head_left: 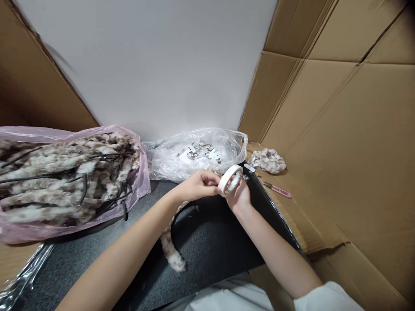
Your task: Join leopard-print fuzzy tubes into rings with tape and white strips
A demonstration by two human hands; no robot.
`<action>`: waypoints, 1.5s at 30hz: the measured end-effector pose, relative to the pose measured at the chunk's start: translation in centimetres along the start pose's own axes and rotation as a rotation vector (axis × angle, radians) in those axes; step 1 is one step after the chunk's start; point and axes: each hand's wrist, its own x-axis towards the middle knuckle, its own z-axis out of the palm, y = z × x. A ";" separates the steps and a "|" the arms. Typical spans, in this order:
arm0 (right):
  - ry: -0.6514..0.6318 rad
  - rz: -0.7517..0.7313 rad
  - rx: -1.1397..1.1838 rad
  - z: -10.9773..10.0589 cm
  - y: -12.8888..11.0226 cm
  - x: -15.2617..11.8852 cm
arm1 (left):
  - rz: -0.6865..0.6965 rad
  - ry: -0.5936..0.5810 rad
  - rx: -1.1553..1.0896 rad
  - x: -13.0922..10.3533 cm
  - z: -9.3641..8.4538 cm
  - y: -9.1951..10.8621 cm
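A roll of white tape (231, 180) is held upright between my two hands over the dark mat (207, 242). My right hand (239, 196) is behind and below the roll, its fingers curled round it and partly hidden. From the left, my left hand (199, 185) reaches to the roll's near edge, thumb and fingers pinched together. What lies in that pinch is too small to make out. A spotted furry strip (171, 250) hangs below my left hand and rests on the mat, its upper end hidden by the hand.
At the left a pink bag (144, 172) holds furry strips and black rods. Behind my hands sits a clear bag (165, 162) of small white pieces. A fur bundle (268, 161) and a pink-handled tool (281, 191) lie on cardboard at the right, beside cardboard walls (350, 142).
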 end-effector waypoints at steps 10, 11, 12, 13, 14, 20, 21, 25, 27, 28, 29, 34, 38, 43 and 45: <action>-0.166 -0.330 -0.338 0.6 -1.8 -2.7 | -0.294 0.088 -0.163 -0.2 0.2 -0.1; -0.161 -0.343 -0.351 0.6 -1.6 -2.8 | -0.310 0.088 -0.175 -0.1 0.1 -0.1; -0.154 -0.354 -0.358 0.6 -1.4 -2.8 | -0.320 0.087 -0.184 -0.1 0.1 -0.1; -0.150 -0.361 -0.360 0.5 -1.2 -2.8 | -0.327 0.081 -0.189 -0.1 0.0 0.0; -0.147 -0.365 -0.357 0.5 -1.1 -2.8 | -0.329 0.068 -0.191 -0.2 -0.2 0.1; -0.119 -0.313 -0.253 0.2 -0.8 -2.6 | -0.305 -0.067 -0.137 -0.6 -0.9 0.7; -0.111 -0.291 -0.227 0.3 -0.8 -2.6 | -0.298 -0.086 -0.127 -0.7 -0.9 0.7; -0.065 -0.179 -0.106 0.7 -0.8 -2.6 | -0.264 -0.141 -0.107 -0.7 -0.8 0.8; -0.045 -0.099 -0.040 1.0 -0.8 -2.5 | -0.246 -0.169 -0.097 -0.6 -0.8 0.7; -0.038 -0.051 -0.009 1.1 -0.9 -2.4 | -0.238 -0.184 -0.089 -0.6 -0.9 0.7; -0.033 0.001 0.020 1.2 -0.9 -2.3 | -0.232 -0.196 -0.081 -0.6 -0.9 0.7; -0.026 0.238 0.120 1.4 -0.9 -2.0 | -0.196 -0.236 -0.053 -0.5 -1.0 0.7; -0.044 0.341 0.168 1.2 -1.0 -1.8 | -0.173 -0.266 -0.028 -0.5 -1.0 1.0; -0.073 0.392 0.185 1.0 -1.1 -1.5 | -0.097 -0.277 0.083 -0.5 -1.1 0.9; -0.073 0.388 0.165 1.0 -1.0 -1.5 | -0.097 -0.281 0.100 -0.5 -1.1 0.7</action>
